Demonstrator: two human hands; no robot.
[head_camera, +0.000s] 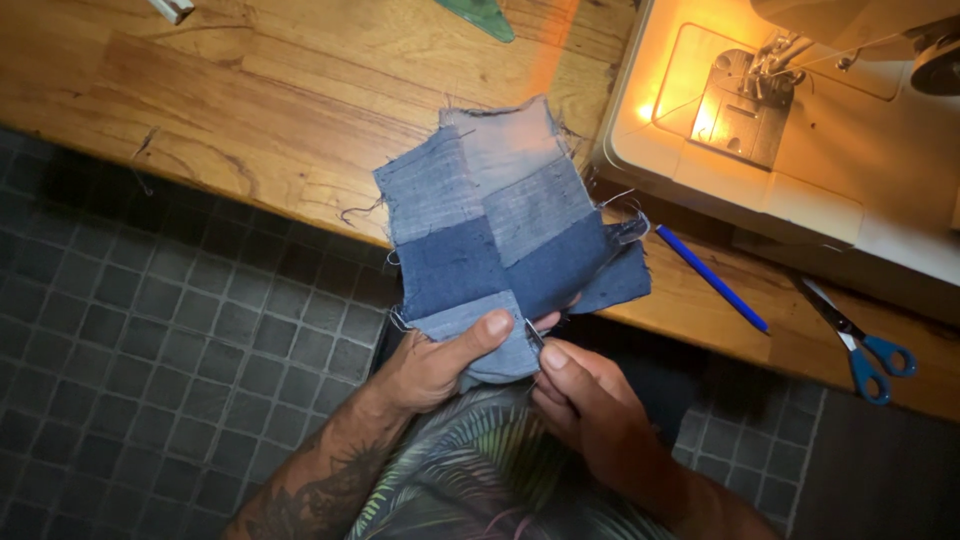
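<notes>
1. So, the patchwork piece (505, 235) already looks well along: several denim rectangles in light, mid and dark blue are joined into one panel, with frayed edges and loose threads hanging all round it.
2. What's in hand seems to be work on a seam at the bottom edge. A small thin metal tool (535, 333) pokes in there, probably a seam ripper or a needle, too small to tell which.
3. The left hand (440, 365) is closed on the lowest pale patch, thumb on top, pinning the fabric flat.
4. The right hand (590, 405) is curled tight, fingertips pinching that little tool right at the fabric's edge, just beside the left thumb.
5. The panel hangs off the front of the wooden worktop (250, 90): top half lying on the wood, bottom half held over the person's lap, touching both hands.
6. Well apart from the hands on the right: a blue pencil (712, 278), blue-handled scissors (860, 345), and a lit sewing machine (790, 130) with nothing under its needle, so no machine stitching is under way.
</notes>
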